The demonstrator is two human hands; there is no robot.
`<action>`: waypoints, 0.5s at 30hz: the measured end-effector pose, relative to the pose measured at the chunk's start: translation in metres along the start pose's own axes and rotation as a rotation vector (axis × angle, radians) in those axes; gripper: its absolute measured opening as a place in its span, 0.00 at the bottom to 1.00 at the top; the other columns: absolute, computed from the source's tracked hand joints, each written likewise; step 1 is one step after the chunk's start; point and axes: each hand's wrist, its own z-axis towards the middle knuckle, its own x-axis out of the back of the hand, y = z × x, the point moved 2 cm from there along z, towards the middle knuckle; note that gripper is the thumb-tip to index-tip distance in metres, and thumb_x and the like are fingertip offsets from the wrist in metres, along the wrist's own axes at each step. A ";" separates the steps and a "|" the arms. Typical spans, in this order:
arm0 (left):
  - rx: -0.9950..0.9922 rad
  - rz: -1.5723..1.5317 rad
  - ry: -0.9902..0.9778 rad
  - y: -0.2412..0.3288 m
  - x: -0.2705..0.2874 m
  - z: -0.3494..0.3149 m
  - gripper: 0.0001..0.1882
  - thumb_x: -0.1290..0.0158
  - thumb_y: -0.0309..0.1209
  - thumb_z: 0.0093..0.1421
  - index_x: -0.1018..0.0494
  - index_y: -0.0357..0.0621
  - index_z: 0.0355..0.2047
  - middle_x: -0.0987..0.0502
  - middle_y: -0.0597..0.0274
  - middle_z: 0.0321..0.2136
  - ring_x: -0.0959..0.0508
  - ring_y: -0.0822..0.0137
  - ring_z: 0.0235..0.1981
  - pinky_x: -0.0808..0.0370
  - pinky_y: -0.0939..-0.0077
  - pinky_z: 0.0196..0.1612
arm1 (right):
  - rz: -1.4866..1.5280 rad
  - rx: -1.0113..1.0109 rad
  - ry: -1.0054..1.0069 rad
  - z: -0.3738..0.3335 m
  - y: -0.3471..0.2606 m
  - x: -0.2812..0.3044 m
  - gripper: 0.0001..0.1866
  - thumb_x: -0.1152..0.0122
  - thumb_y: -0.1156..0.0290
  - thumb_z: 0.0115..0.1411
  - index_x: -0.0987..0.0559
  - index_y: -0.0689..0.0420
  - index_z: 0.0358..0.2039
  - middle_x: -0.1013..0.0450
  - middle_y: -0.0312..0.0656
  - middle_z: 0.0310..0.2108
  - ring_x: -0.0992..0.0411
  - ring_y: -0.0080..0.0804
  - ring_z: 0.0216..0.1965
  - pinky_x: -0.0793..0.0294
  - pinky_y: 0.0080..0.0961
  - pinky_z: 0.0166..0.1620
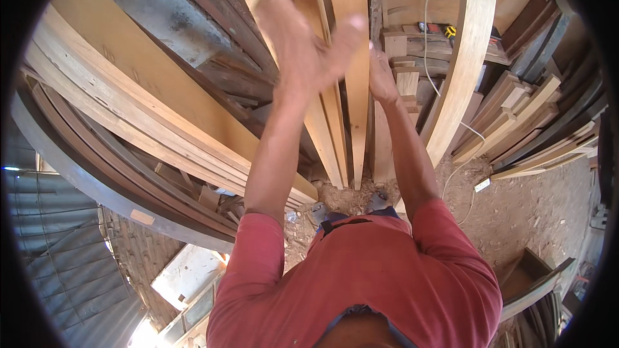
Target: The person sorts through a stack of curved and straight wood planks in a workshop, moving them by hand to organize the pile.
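While the left hand (302, 51) spreads, fingers released, the right hand (383, 80) — grip unclear — meets a long, yellowish wooden plank (356, 116), seemingly not yet lifted.

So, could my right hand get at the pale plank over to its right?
Probably yes: the right hand is by the edge of the narrow tan board, and sideways only the thin white cable seems to hang between it and the pale plank, though depth is hard to judge.
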 end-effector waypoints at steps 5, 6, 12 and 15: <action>0.178 -0.373 0.011 0.044 -0.001 0.003 0.54 0.42 0.22 0.46 0.60 0.27 0.69 0.44 0.33 0.60 0.36 0.46 0.61 0.34 0.57 0.61 | 0.007 0.219 0.076 -0.008 -0.018 -0.026 0.35 0.71 0.47 0.76 0.26 0.66 0.54 0.25 0.43 0.48 0.31 0.27 0.51 0.31 0.30 0.56; 0.185 -0.411 0.014 0.043 0.003 0.005 0.54 0.44 0.20 0.46 0.62 0.27 0.69 0.43 0.35 0.59 0.34 0.48 0.59 0.32 0.58 0.60 | -0.030 0.294 0.096 -0.008 -0.031 -0.033 0.35 0.72 0.47 0.76 0.27 0.67 0.55 0.26 0.44 0.50 0.32 0.29 0.53 0.32 0.30 0.58; 0.093 -0.397 -0.053 0.051 0.023 0.030 0.50 0.44 0.27 0.52 0.60 0.27 0.70 0.44 0.33 0.61 0.37 0.47 0.63 0.38 0.57 0.64 | -0.246 0.401 0.198 -0.014 -0.041 -0.048 0.31 0.70 0.51 0.76 0.27 0.67 0.54 0.25 0.42 0.49 0.32 0.29 0.51 0.31 0.32 0.56; 0.055 -0.157 -0.063 0.031 -0.001 0.015 0.51 0.44 0.25 0.52 0.61 0.27 0.70 0.40 0.33 0.60 0.34 0.46 0.62 0.35 0.57 0.63 | -0.194 0.342 0.247 0.005 0.009 -0.031 0.29 0.70 0.54 0.77 0.26 0.67 0.52 0.24 0.43 0.47 0.32 0.29 0.49 0.31 0.34 0.55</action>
